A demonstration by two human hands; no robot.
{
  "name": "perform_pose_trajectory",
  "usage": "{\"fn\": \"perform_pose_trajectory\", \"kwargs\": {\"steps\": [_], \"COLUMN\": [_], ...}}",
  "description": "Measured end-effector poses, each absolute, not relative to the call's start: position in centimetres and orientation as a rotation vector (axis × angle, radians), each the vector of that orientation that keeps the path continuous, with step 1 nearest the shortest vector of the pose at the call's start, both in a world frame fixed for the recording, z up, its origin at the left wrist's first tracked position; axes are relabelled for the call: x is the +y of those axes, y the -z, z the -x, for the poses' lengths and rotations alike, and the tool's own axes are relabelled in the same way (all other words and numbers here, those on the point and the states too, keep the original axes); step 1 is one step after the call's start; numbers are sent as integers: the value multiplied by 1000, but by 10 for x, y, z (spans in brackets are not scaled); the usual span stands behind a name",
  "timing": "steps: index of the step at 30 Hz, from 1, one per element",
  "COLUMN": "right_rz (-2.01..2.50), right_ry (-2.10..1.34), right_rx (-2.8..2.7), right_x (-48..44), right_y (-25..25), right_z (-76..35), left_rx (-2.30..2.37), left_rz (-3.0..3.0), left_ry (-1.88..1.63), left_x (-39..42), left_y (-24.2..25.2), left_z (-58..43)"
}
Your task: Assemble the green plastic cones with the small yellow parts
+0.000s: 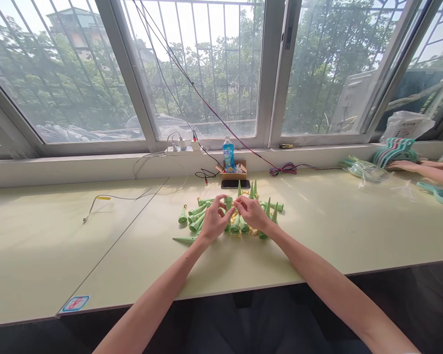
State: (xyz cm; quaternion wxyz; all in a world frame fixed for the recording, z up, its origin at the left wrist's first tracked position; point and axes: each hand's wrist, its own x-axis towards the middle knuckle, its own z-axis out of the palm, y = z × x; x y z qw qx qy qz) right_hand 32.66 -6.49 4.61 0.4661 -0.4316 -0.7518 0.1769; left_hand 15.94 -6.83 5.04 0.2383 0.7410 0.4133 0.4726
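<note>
My left hand point(216, 219) is closed around a green plastic watering spike point(228, 201), held upright with its wide ribbed end at the top. Close beside it, my right hand point(251, 212) pinches with thumb and fingertips; what lies between them is too small to make out. Under and around both hands spreads a pile of similar green spikes point(196, 223), some lying flat and several standing point up. Small yellow pieces point(254, 230) show among them. One spike point(182, 215) lies apart at the pile's left edge.
Behind the pile are a black phone point(235, 184), a small cardboard box point(239, 172) and a blue-labelled bottle point(228, 156). Cables point(283, 168) run along the windowsill. At far right, another person's hands point(406, 166) touch green hangers point(395, 151). The pale table's point(140, 265) front edge is near me.
</note>
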Motion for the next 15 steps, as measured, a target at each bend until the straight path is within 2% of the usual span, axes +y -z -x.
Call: {"fn": "perform_pose_trajectory", "kwargs": {"steps": [15], "right_rz": [1173], "right_ry": [-324], "right_rx": [-1765], "right_x": [-55], "right_y": [-38], "right_z": [-330], "left_rx": [1070], "left_rz": [-2048], "left_ry": [-1276], "left_x": [-67], "left_y": [-50], "left_z": [-160]}}
